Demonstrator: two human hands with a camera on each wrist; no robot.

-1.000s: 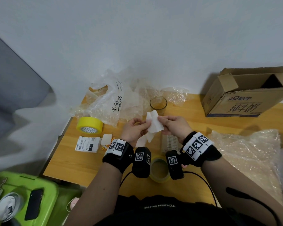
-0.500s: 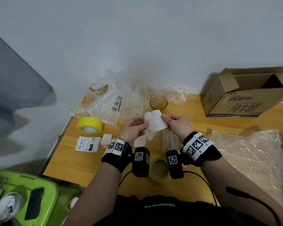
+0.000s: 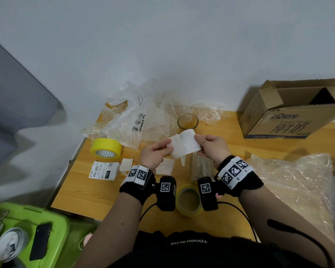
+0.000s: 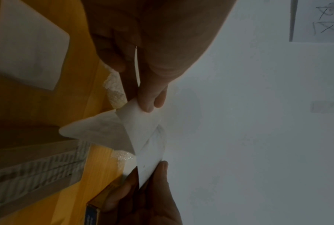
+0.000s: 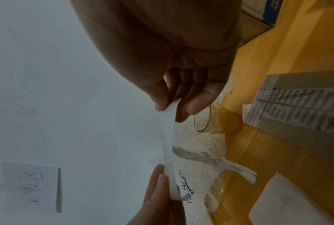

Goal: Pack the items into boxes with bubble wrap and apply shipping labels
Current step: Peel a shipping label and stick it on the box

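Observation:
Both hands hold a white shipping label (image 3: 184,145) above the wooden table (image 3: 97,190), stretched between them. My left hand (image 3: 163,148) pinches its left edge (image 4: 141,120), where the backing curls away. My right hand (image 3: 200,141) pinches the right edge (image 5: 170,121). A strip of peeled backing (image 3: 182,160) hangs below. A glass cup (image 3: 188,121) stands just behind the label. An open cardboard box (image 3: 290,111) lies on its side at the back right. Bubble wrap (image 3: 296,186) is spread at the right.
More bubble wrap and an air-cushion bag (image 3: 130,120) are piled at the back left. A yellow tape roll (image 3: 106,148), a printed label (image 3: 104,170) and paper scraps (image 3: 126,164) lie left. A clear tape roll (image 3: 188,200) sits between my wrists. A green bin (image 3: 47,229) stands lower left.
The label has been pulled flatter and wider between the two hands, and the hands have moved slightly apart. The backing has peeled further.

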